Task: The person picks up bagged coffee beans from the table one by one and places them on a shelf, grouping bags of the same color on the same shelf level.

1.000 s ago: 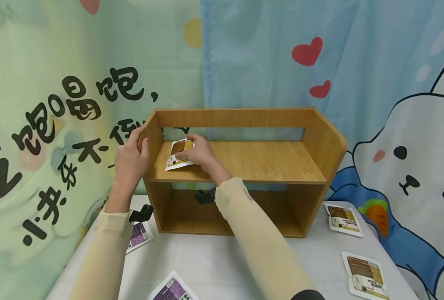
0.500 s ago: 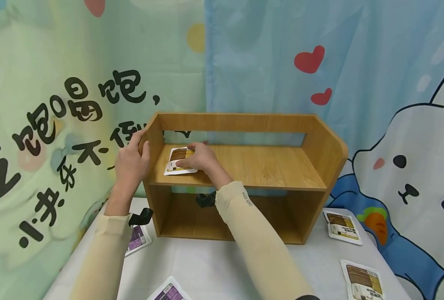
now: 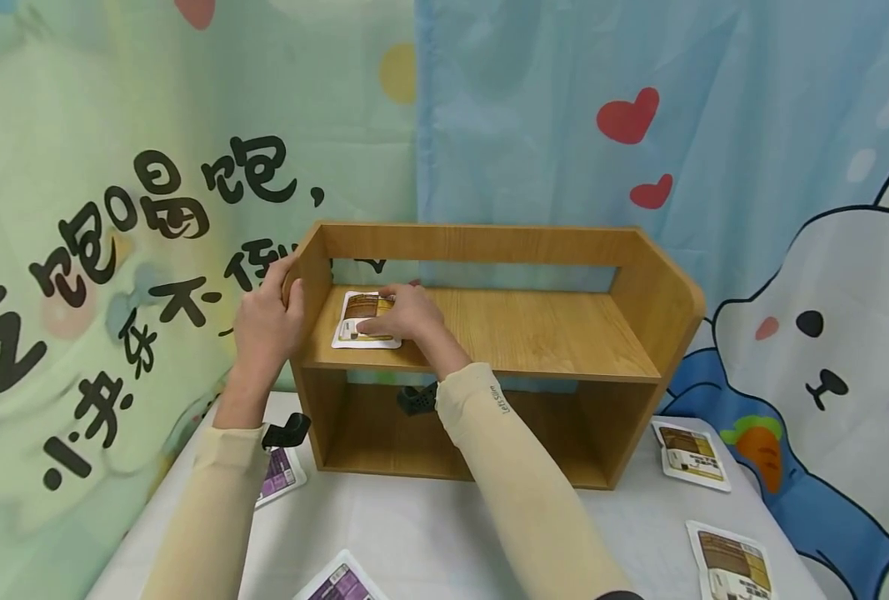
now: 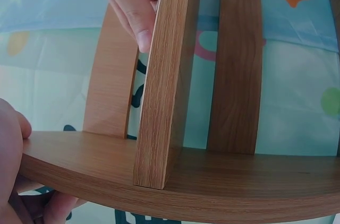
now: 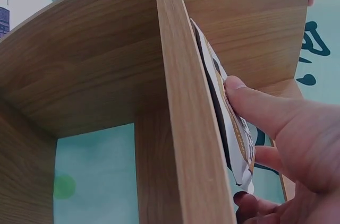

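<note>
A small wooden two-tier shelf (image 3: 534, 329) stands in the middle of the table. My left hand (image 3: 267, 325) grips the edge of its left side panel; in the left wrist view the thumb and fingers lie on opposite faces of that panel. On the upper board, at the left end, lies a white packet with brown and gold print (image 3: 360, 307). My right hand (image 3: 417, 323) holds this packet, covering its right part. In the right wrist view the thumb rests on the packet's face (image 5: 234, 134), and the other fingers are near its edge, partly hidden.
Two similar brown packets lie right of the shelf, a farther one (image 3: 690, 454) and a nearer one (image 3: 732, 567). Purple-printed packets lie on the left, one (image 3: 279, 473) partly behind my left wrist, another (image 3: 342, 581) at the front. A printed curtain (image 3: 504, 125) hangs behind.
My right hand has turned the packet straighter on the upper board and shifted it slightly. My left hand keeps its grip on the side panel. The head view has tilted slightly.
</note>
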{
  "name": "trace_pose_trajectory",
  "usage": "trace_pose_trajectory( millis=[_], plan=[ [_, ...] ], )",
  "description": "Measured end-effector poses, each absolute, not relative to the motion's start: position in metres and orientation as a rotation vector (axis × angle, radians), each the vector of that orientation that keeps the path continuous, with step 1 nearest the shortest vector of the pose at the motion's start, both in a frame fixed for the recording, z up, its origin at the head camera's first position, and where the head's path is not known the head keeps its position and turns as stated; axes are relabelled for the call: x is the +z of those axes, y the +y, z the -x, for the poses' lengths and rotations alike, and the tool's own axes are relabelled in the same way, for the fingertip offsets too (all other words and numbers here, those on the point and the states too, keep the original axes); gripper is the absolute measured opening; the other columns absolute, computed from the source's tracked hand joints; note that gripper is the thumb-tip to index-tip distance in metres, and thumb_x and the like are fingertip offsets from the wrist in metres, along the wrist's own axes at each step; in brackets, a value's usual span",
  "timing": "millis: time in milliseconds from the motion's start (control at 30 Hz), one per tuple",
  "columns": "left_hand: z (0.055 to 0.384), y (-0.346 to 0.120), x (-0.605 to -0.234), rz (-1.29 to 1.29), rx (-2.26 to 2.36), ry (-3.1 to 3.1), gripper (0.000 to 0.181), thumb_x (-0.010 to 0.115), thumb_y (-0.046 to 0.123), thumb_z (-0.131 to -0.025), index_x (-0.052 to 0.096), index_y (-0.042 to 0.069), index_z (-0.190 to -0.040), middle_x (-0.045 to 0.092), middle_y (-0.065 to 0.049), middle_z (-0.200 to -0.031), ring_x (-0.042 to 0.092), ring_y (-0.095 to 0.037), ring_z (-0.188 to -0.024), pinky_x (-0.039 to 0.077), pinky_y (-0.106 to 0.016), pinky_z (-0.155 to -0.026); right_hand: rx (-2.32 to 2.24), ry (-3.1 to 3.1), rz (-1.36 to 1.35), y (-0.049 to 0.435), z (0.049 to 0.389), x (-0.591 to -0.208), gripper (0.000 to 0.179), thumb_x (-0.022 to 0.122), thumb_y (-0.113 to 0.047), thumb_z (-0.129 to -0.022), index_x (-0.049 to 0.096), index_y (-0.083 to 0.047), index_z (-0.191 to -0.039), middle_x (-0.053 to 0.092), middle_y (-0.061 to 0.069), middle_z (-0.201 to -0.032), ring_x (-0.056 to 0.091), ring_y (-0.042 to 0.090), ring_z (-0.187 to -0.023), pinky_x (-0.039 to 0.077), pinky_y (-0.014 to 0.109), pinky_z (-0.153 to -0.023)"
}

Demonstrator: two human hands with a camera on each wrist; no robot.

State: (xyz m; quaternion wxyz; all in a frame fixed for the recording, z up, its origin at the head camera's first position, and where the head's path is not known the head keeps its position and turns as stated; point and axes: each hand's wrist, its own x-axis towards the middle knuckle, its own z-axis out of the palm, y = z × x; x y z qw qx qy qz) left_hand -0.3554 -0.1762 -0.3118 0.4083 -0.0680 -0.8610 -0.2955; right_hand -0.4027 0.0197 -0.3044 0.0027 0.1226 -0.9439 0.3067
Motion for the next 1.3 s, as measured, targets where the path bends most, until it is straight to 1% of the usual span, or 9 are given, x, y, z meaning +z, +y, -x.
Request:
trace_pose_trajectory(
  millis=[167, 300, 467, 667, 767, 867, 1000, 1167, 1300],
  plan=[
    [0.354, -0.172, -0.315, 0.175, -0.753, -2.184, 0.036, 0.05, 0.022, -0.101, 0.053, 0.014, -0.137, 0.059, -0.013, -0.063, 0.045, -0.023, -0.044, 0.034, -0.035, -0.042, 0.932, -2.954, -0.367, 0.025, 0.4, -0.309, 0.077, 0.078, -0.05, -0.077, 0.052, -0.017, -0.141, 0.053, 0.005, -0.138, 0.049, 0.027, -0.123, 0.041, 0.041, -0.097],
    [0.352, -0.17, -0.318, 0.169, -0.765, -2.194, 0.036, 0.05, 0.022, -0.101, 0.053, 0.014, -0.136, 0.065, -0.016, -0.072, 0.047, -0.024, -0.045, 0.034, -0.035, -0.041, 0.856, -2.965, -0.352, 0.03, 0.397, -0.314, 0.081, 0.074, -0.056, -0.078, 0.049, -0.016, -0.144, 0.046, 0.013, -0.142, 0.045, 0.03, -0.125, 0.042, 0.043, -0.097],
    [0.352, -0.17, -0.319, 0.17, -0.772, -2.176, 0.036, 0.049, 0.021, -0.101, 0.053, 0.013, -0.136, 0.062, -0.015, -0.067, 0.047, -0.024, -0.045, 0.034, -0.035, -0.042, 0.839, -2.92, -0.347, 0.044, 0.384, -0.308, 0.078, 0.069, -0.057, -0.082, 0.047, -0.015, -0.144, 0.042, 0.017, -0.14, 0.048, 0.032, -0.119, 0.045, 0.045, -0.092],
    [0.353, -0.17, -0.314, 0.181, -0.774, -2.18, 0.037, 0.049, 0.022, -0.101, 0.053, 0.012, -0.136, 0.053, -0.01, -0.057, 0.044, -0.023, -0.044, 0.033, -0.035, -0.042, 0.978, -2.788, -0.4, 0.084, 0.345, -0.303, 0.064, 0.072, -0.047, -0.085, 0.055, -0.012, -0.136, 0.051, 0.013, -0.134, 0.052, 0.03, -0.116, 0.044, 0.048, -0.091],
    [0.355, -0.171, -0.311, 0.179, -0.774, -2.177, 0.037, 0.048, 0.023, -0.101, 0.053, 0.013, -0.137, 0.057, -0.012, -0.061, 0.046, -0.024, -0.044, 0.034, -0.035, -0.042, 1.022, -2.732, -0.435, 0.105, 0.322, -0.306, 0.055, 0.073, -0.038, -0.086, 0.059, -0.01, -0.132, 0.055, 0.011, -0.129, 0.056, 0.029, -0.111, 0.046, 0.046, -0.088],
    [0.356, -0.174, -0.309, 0.163, -0.768, -2.168, 0.037, 0.048, 0.023, -0.101, 0.053, 0.014, -0.137, 0.063, -0.017, -0.069, 0.048, -0.027, -0.046, 0.034, -0.036, -0.042, 1.021, -2.702, -0.48, 0.122, 0.3, -0.312, 0.051, 0.075, -0.033, -0.086, 0.061, -0.009, -0.128, 0.058, 0.01, -0.121, 0.06, 0.026, -0.098, 0.05, 0.042, -0.08],
    [0.355, -0.176, -0.308, 0.162, -0.76, -2.171, 0.036, 0.048, 0.023, -0.102, 0.053, 0.014, -0.136, 0.068, -0.021, -0.082, 0.051, -0.029, -0.048, 0.035, -0.038, -0.043, 1.031, -2.694, -0.523, 0.145, 0.27, -0.326, 0.046, 0.076, -0.029, -0.086, 0.063, -0.01, -0.125, 0.06, 0.008, -0.116, 0.059, 0.021, -0.086, 0.049, 0.038, -0.074],
    [0.353, -0.176, -0.311, 0.17, -0.764, -2.171, 0.036, 0.047, 0.023, -0.102, 0.053, 0.013, -0.137, 0.068, -0.021, -0.081, 0.051, -0.029, -0.048, 0.035, -0.038, -0.043, 1.019, -2.734, -0.495, 0.183, 0.24, -0.353, 0.038, 0.077, -0.026, -0.085, 0.066, -0.011, -0.118, 0.064, 0.005, -0.111, 0.054, 0.016, -0.074, 0.047, 0.034, -0.067],
    [0.353, -0.176, -0.31, 0.169, -0.76, -2.165, 0.036, 0.047, 0.024, -0.103, 0.053, 0.014, -0.137, 0.067, -0.021, -0.079, 0.049, -0.029, -0.046, 0.035, -0.038, -0.043, 1.046, -2.807, -0.439, 0.216, 0.226, -0.376, 0.036, 0.076, -0.024, -0.086, 0.067, -0.008, -0.116, 0.065, 0.004, -0.105, 0.052, 0.015, -0.074, 0.046, 0.03, -0.063]
  ],
)
